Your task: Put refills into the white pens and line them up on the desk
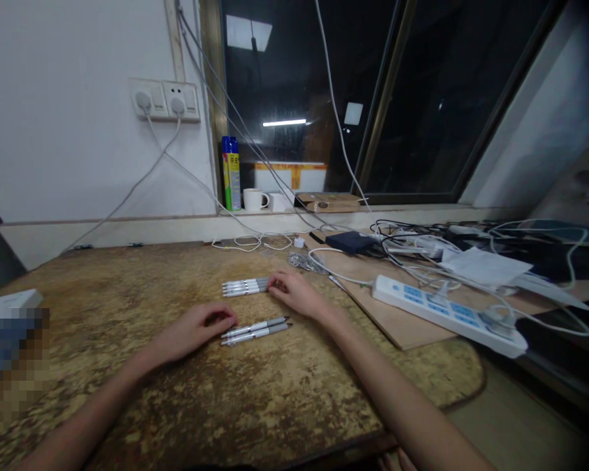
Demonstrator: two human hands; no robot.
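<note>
In the head view, a row of white and silver pens [245, 286] lies side by side on the worn wooden table. My right hand [297, 292] has its curled fingers at the right ends of these pens, covering their tips. Two more pens [255, 332] of the same look lie closer to me, slightly apart, with dark tips pointing right. My left hand [203, 327] rests by their left ends, thumb and fingers bent with a gap between them, and nothing visible is held in it.
A white power strip [446, 314] lies on a wooden board [402, 330] at the right, among tangled cables and papers [488, 265]. Behind the pens is a clear plastic bag [305, 261]. A spray can [231, 173] and a mug [255, 199] stand on the sill.
</note>
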